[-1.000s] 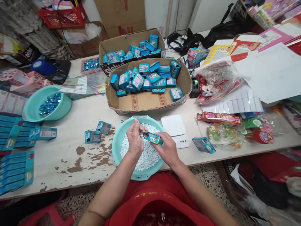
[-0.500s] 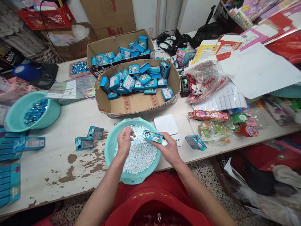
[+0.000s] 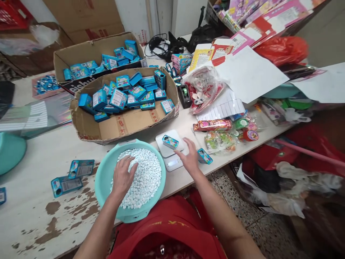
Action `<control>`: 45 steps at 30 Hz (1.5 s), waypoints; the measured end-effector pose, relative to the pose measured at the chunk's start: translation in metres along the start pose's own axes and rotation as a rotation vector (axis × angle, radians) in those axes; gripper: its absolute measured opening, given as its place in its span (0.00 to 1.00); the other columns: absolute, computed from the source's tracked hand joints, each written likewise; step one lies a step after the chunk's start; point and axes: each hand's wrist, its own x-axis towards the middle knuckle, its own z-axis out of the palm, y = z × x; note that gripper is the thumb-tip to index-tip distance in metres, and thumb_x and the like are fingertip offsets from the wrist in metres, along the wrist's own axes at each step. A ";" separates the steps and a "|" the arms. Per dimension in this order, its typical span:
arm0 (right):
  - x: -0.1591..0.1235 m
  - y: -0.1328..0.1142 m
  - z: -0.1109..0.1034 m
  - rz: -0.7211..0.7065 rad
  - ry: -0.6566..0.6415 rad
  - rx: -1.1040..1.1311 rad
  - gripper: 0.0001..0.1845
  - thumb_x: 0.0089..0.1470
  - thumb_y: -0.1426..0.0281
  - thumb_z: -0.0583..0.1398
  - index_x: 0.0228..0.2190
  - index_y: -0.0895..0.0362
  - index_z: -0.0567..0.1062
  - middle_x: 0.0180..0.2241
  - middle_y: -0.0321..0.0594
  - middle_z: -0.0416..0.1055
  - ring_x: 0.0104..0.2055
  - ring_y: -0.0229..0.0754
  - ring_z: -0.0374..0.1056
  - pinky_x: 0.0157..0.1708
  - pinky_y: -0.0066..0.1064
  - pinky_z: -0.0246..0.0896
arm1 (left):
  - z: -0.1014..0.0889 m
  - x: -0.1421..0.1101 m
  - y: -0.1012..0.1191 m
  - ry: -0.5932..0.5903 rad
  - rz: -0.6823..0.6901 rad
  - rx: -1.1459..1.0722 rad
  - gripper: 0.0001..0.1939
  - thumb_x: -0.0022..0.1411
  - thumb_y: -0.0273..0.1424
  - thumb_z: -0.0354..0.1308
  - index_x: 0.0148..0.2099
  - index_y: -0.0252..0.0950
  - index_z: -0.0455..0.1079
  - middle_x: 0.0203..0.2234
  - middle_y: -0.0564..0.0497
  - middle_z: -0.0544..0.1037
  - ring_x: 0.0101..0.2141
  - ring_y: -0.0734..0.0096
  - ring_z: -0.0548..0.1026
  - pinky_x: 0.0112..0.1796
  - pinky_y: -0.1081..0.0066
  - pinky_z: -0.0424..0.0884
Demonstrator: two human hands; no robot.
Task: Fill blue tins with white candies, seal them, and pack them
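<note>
A small blue box (image 3: 170, 141) lies on the white digital scale (image 3: 161, 149), and its round opening shows. My right hand (image 3: 190, 156) is just to the right of the scale, fingers apart, holding nothing. Over the turquoise basin (image 3: 101, 180) hovers my left hand (image 3: 124, 175), its fingers spread and loosely bent. Many small pale candies (image 3: 142, 180) fill much of the basin. A second blue box (image 3: 205, 157) rests beside my right hand, near the table edge.
Behind the basin, a cardboard box (image 3: 129, 124) holds several blue boxes; another carton (image 3: 81, 50) stands behind it. Two flat blue boxes (image 3: 67, 185) lie at the left. Packaged sweets (image 3: 219, 140) and a tape dispenser (image 3: 184, 95) are to the right.
My right hand has put the blue box on the scale and let go of it. The fingers of my left hand have opened over the candies. The view has turned to the right.
</note>
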 end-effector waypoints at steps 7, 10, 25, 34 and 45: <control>-0.035 0.042 -0.092 0.114 0.245 -0.392 0.40 0.45 0.48 0.61 0.52 0.60 0.63 0.49 0.55 0.64 0.53 0.55 0.58 0.53 0.51 0.51 | -0.004 0.025 0.023 0.041 0.055 -0.072 0.14 0.63 0.38 0.49 0.45 0.36 0.69 0.43 0.44 0.75 0.46 0.60 0.71 0.48 0.61 0.66; -0.048 0.057 -0.100 0.147 0.225 -0.417 0.40 0.46 0.46 0.59 0.52 0.61 0.63 0.49 0.55 0.64 0.52 0.55 0.58 0.52 0.50 0.50 | -0.001 0.040 0.038 0.041 0.088 -0.099 0.14 0.63 0.37 0.49 0.46 0.36 0.69 0.43 0.45 0.75 0.46 0.61 0.71 0.48 0.62 0.66; -0.070 0.058 -0.101 0.322 0.179 -0.308 0.31 0.54 0.48 0.50 0.47 0.59 0.67 0.48 0.54 0.64 0.53 0.53 0.58 0.52 0.48 0.48 | 0.021 0.124 0.106 -0.465 0.284 0.027 0.36 0.54 0.35 0.61 0.62 0.42 0.52 0.60 0.42 0.57 0.59 0.53 0.56 0.53 0.54 0.60; -0.060 0.068 -0.073 0.330 0.179 -0.255 0.36 0.43 0.48 0.60 0.46 0.61 0.67 0.44 0.52 0.66 0.48 0.54 0.61 0.48 0.49 0.55 | 0.050 0.116 0.110 -0.485 0.244 0.068 0.15 0.58 0.32 0.55 0.49 0.38 0.65 0.44 0.45 0.69 0.45 0.59 0.70 0.41 0.65 0.67; -0.040 -0.019 -0.048 0.013 0.067 -0.133 0.41 0.41 0.54 0.66 0.53 0.61 0.63 0.50 0.55 0.64 0.54 0.56 0.60 0.54 0.52 0.53 | -0.118 -0.024 0.026 -0.066 -0.182 -0.125 0.18 0.55 0.38 0.60 0.47 0.38 0.67 0.38 0.49 0.74 0.39 0.63 0.72 0.38 0.67 0.68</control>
